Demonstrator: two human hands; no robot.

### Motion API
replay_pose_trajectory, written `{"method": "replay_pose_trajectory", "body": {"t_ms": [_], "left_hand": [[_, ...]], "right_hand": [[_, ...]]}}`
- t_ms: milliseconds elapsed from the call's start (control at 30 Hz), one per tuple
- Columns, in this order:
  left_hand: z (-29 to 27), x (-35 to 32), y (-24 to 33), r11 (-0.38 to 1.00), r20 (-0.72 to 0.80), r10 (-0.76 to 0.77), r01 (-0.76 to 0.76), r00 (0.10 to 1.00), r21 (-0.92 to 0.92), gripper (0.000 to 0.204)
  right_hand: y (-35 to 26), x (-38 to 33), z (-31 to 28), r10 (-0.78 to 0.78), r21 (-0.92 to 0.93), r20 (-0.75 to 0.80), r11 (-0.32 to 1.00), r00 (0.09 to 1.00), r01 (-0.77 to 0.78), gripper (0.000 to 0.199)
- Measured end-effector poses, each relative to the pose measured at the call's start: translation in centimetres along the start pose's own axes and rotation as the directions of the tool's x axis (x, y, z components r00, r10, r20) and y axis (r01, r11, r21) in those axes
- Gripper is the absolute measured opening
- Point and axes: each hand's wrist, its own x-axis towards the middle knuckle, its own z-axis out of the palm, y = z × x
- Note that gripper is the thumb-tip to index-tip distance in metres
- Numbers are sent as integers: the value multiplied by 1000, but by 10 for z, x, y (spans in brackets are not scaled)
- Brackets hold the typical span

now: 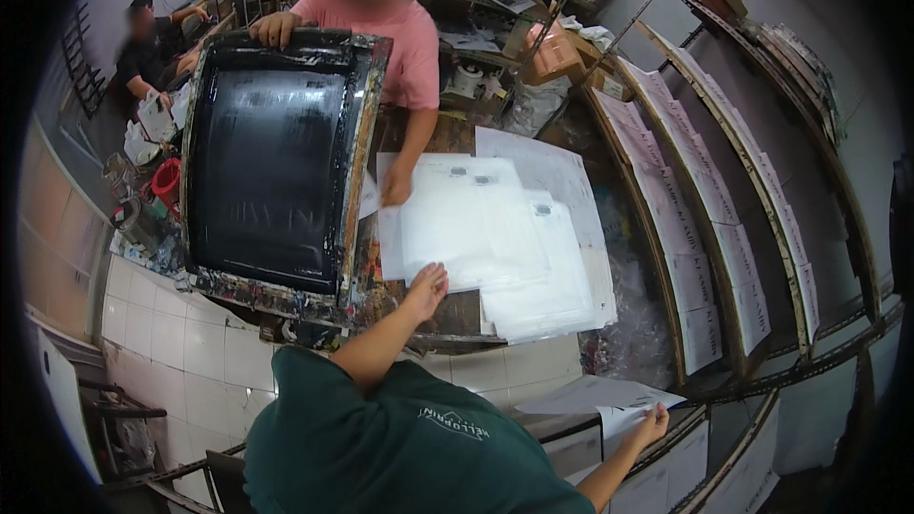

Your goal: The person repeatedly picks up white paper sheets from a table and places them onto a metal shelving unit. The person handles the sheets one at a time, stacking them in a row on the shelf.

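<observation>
My left hand is at the near left edge of a stack of white plastic sheets, its fingers apart and apparently holding nothing. Low on the right, my right hand pinches the edge of a thin white printed sheet, which hangs over a low rack. Across the table, a co-worker's hand reaches to the stack's left side. The co-worker's other hand grips the top of a raised screen-printing frame, whose mesh is dark with ink.
Tall rack shelves on the right carry rows of printed white sheets. The low rack runs beside my right arm. A cardboard box stands behind the table. Farther left are a red bucket and another person.
</observation>
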Motion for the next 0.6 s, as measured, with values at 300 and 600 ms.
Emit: {"method": "replay_pose_trajectory", "body": {"t_ms": [300,600], "left_hand": [[8,99,15,894,-219,110,-193,970,-405,32],[165,62,-60,980,-280,123,-161,952,-116,35]], "right_hand": [[-52,-21,38,5,12,112,1000,994,-6,27],[-93,-6,21,-194,-144,119,967,974,210,18]]}}
